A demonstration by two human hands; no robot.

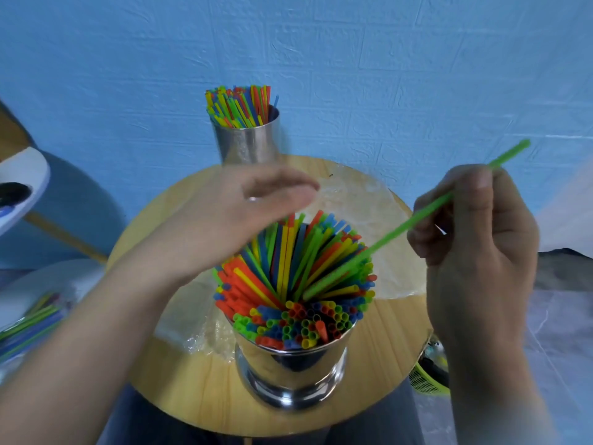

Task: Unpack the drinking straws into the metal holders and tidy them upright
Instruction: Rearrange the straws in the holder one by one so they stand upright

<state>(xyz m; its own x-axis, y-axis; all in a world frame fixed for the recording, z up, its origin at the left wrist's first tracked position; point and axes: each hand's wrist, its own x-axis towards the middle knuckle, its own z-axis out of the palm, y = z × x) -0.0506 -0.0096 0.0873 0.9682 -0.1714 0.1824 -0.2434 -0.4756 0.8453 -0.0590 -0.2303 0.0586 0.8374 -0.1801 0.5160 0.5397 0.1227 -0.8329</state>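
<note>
A shiny metal holder [290, 370] stands near the front of the round wooden table [199, 393], packed with coloured straws [298, 284] that fan outward. My right hand [475, 248] pinches a single green straw [385, 239], whose lower end lies among the straws in this holder. My left hand [224, 220] hovers over the holder's far left side with fingers straight, touching or nearly touching the straw tips. A second metal holder [248, 139] at the table's far edge is full of upright straws.
Clear plastic wrapping [359, 200] lies on the table behind and beside the near holder. More loose straws [29, 326] lie on a surface at the left. A white tray [22, 184] sticks in at the left. A blue wall stands behind.
</note>
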